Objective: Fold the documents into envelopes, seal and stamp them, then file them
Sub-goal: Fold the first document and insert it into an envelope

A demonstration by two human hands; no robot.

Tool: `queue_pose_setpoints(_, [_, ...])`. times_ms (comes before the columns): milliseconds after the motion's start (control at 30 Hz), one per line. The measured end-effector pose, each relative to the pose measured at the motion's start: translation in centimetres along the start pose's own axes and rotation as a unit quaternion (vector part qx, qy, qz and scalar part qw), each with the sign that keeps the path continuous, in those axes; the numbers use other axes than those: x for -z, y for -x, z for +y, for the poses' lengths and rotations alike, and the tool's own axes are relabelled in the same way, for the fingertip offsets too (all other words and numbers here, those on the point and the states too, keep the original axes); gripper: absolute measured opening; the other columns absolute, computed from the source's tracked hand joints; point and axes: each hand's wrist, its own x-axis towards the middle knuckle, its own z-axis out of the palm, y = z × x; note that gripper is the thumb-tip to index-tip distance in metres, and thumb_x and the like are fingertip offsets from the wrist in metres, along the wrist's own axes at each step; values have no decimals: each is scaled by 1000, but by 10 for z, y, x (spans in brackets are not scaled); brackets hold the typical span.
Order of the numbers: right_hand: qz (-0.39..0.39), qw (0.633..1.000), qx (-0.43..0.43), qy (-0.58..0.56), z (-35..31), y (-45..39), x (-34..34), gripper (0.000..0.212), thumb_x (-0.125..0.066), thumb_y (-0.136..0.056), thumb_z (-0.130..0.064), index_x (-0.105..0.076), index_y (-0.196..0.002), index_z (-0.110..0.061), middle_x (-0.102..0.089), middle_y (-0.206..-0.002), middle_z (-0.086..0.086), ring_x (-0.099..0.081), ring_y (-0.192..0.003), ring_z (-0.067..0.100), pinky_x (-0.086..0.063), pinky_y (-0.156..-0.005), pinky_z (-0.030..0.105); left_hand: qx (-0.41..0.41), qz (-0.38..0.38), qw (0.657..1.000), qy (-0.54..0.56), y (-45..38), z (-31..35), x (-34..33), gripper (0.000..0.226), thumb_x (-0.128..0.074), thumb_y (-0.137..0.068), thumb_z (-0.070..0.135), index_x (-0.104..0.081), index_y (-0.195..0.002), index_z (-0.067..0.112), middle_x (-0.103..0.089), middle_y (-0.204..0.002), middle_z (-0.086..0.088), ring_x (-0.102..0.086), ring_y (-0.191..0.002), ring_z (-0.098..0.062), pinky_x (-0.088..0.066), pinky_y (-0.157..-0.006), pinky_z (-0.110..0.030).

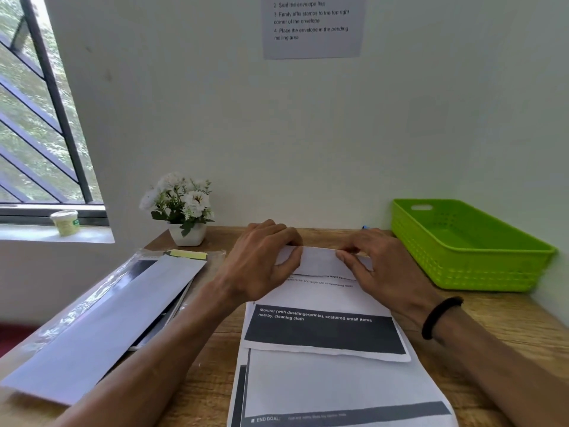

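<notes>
**Desk inventory: document mid-fold, both hands on the paper**

Wooden desk (pixel 508 318), set against a pale wall.

Item 1. Printed document (pixel 323 331), centre of the desk, lying on top of a second printed sheet (pixel 338 386) marked "END GOAL" near its lower edge. The document's far end is turned back toward the person, forming a white folded flap (pixel 317 260) across its top.

Item 2. Left hand (pixel 258 266), on the left end of the flap, fingers curled over the fold and thumb pressed on the paper; it pinches the flap.

Item 3. Right hand (pixel 381 266), on the right end of the flap, thumb and fingers pinching the fold likewise. A black band (pixel 440 317) sits on that wrist. The two hands are apart, one at each end of the fold.

Item 4. White envelopes (pixel 101 328), left side of the desk, lying on a clear plastic sleeve with a yellow strip (pixel 188 254) at its far end.

Item 5. Green plastic basket (pixel 480 272), far right corner.

Item 6. Small white pot of white flowers (pixel 184 208), back of the desk, left of the hands.

Item 7. Instruction sheet (pixel 312 26) on the wall above.

Item 8. Small tub (pixel 65 221) on the window sill.
</notes>
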Motion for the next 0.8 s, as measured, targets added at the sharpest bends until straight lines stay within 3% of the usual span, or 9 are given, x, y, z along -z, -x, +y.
queue_pose_setpoints(233, [-9, 1000, -13, -5, 9, 0, 8, 5, -71, -95, -20, -73, -93, -16, -73, -89, -4, -64, -83, 17, -53, -81, 38, 40, 30, 999, 16, 2, -8, 1, 11, -65, -90, 29, -72, -89, 21, -69, -81, 9, -54, -75, -12, -37, -71, -28])
queue_pose_setpoints(367, [-5, 997, -71, -14, 18, -1, 16, 11, -70, -96, -24, -74, -96, -14, -73, -91, -2, -66, -87, 19, -55, -81, 41, 78, 65, 994, 45, 1, -12, 6, 14, -63, -90, 30, -73, -87, 20, -70, -80, 10, -58, -74, -11, -49, -67, -35])
queue_pose_setpoints(467, [14, 989, -133, -64, 20, -4, 21, 11, -69, -96, -29, -73, -91, -19, -73, -90, -10, -67, -83, 14, -55, -77, 33, 108, 74, 988, 79, 0, -14, 11, 17, -60, -90, 33, -73, -87, 22, -71, -81, 11, -63, -74, -10, -54, -66, -39])
queue_pose_setpoints(567, [48, 965, -215, -141, 22, -7, 25, 12, -73, -93, -31, -71, -84, -23, -73, -84, -11, -66, -76, 10, -52, -69, 26, 156, 89, 977, 113, 0, -19, 12, 19, -60, -88, 34, -73, -84, 22, -72, -78, 12, -67, -69, -9, -57, -65, -38])
queue_pose_setpoints(733, [85, 911, -292, -278, 27, -9, 25, 16, -75, -92, -31, -73, -88, -16, -77, -87, 3, -73, -84, 21, -59, -78, 39, 226, 117, 952, 170, -2, -23, 10, 11, -67, -91, 23, -74, -82, 22, -73, -74, 10, -67, -68, -9, -54, -62, -25])
queue_pose_setpoints(800, [100, 885, -316, -326, 28, -9, 24, 16, -73, -94, -31, -73, -93, -15, -78, -92, 4, -73, -86, 23, -58, -77, 38, 253, 121, 940, 195, -2, -25, 10, 12, -67, -92, 22, -75, -84, 22, -74, -77, 9, -68, -71, -11, -55, -63, -25])
